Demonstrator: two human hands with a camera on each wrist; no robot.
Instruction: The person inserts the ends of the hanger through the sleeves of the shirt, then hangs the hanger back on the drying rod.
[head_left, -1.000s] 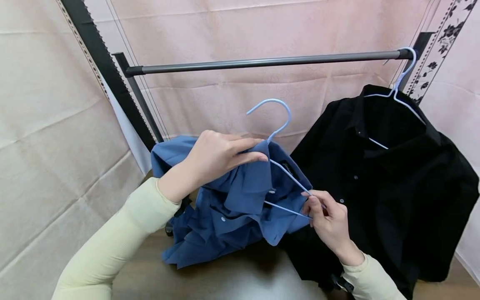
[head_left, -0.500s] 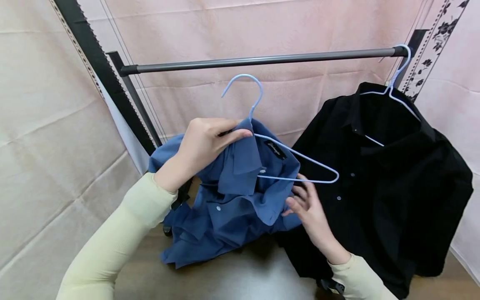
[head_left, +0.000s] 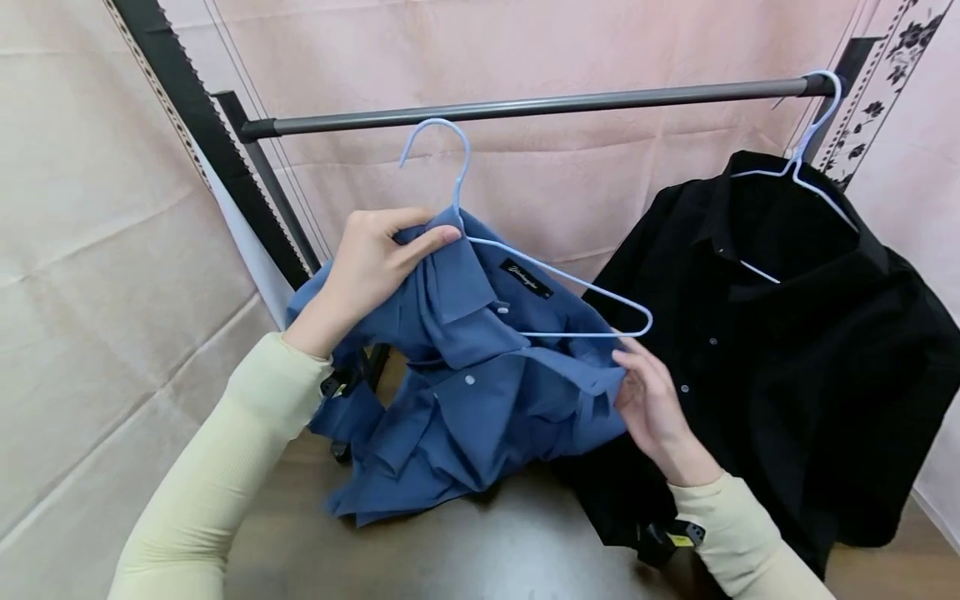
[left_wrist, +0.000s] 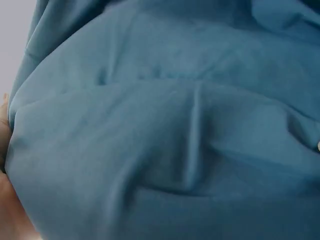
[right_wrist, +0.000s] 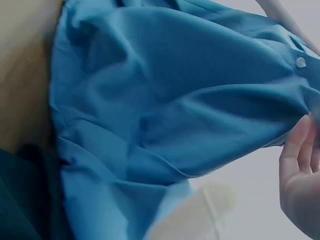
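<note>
A blue button-up shirt [head_left: 487, 417] hangs bunched between the hands in the head view. A light-blue hanger [head_left: 562, 272] is partly inside it: one arm lies under the left part of the shirt, while the other sticks out of the collar opening. My left hand [head_left: 367, 262] pinches the collar at the hanger's neck, thumb in front. At the shirt's other front edge, just below the bare hanger end, my right hand [head_left: 654, 404] holds the cloth; some of its fingers are hidden. Blue cloth [left_wrist: 165, 135] fills most of the left wrist view.
A dark metal rail [head_left: 540, 106] crosses behind, just above the hanger hook. At its right end a black shirt [head_left: 787, 400] hangs on another light-blue hanger [head_left: 817, 125]. Below is a brown surface [head_left: 517, 542]; pale cloth [head_left: 135, 292] lines the left side.
My left hand has moved up and left with the collar and hanger, bringing the hook near the rail. My right hand has let go of the hanger end and taken the shirt's edge.
</note>
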